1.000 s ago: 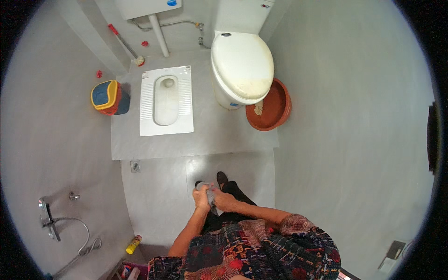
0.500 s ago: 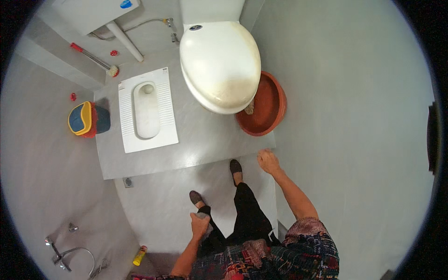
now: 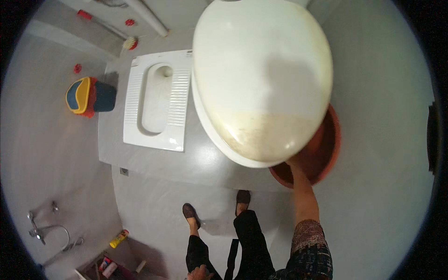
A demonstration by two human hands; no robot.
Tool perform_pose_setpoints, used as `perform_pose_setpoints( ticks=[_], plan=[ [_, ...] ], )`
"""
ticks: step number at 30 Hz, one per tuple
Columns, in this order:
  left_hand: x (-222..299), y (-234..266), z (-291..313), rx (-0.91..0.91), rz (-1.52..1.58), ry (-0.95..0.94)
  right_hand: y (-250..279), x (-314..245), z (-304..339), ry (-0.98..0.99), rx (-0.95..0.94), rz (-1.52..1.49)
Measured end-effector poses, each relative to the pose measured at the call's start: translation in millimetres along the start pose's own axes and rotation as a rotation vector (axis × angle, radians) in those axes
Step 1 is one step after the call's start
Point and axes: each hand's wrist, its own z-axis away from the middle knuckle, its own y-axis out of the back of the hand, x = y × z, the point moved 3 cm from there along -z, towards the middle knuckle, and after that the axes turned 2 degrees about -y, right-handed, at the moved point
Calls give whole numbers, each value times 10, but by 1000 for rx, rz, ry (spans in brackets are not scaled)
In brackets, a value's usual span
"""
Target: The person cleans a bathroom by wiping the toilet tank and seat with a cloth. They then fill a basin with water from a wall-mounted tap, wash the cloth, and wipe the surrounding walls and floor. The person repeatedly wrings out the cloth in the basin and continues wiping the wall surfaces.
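Note:
My right hand (image 3: 294, 162) reaches down into the round red-brown basin (image 3: 334, 137), beside the front of the white toilet. The toilet's closed lid (image 3: 256, 60) overhangs part of the basin and hides my right fingers. Yellow-brown stains mark the lid's front and edge. At the bottom edge of the picture my left hand (image 3: 199, 272) is against my dark trouser leg with its fingers curled in. What it holds, if anything, cannot be made out.
Left of the toilet, a white squat pan (image 3: 156, 102) is set in the raised grey floor, whose step edge runs before my feet. A blue-yellow bin (image 3: 91, 97), a red-handled brush (image 3: 105, 25), a yellow bottle (image 3: 119, 238) and a shower fitting (image 3: 37, 233) are on the left.
I have leaned forward and down, so the toilet looks larger. My right hand has gone from beside the step into the basin. My left hand, with a grey cloth earlier, is lower in view.

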Motion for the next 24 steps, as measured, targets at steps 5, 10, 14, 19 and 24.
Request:
perform_pose_setpoints(
  ticks=[5, 10, 14, 19, 24],
  plan=[
    [81, -149, -219, 51, -2, -3, -86, 492, -488, -138, 86, -114],
    [357, 25, -368, 3, 124, 114, -239, 726, -528, -190, 131, -250],
    [105, -238, -429, 28, 106, 13, -241, 786, -472, -221, 159, -341],
    [-342, -724, -576, 103, -19, -340, -147, 758, -304, -245, 228, -507],
    [206, 178, -545, -67, 222, -47, 106, 184, 485, -196, 6, -400]
  ],
)
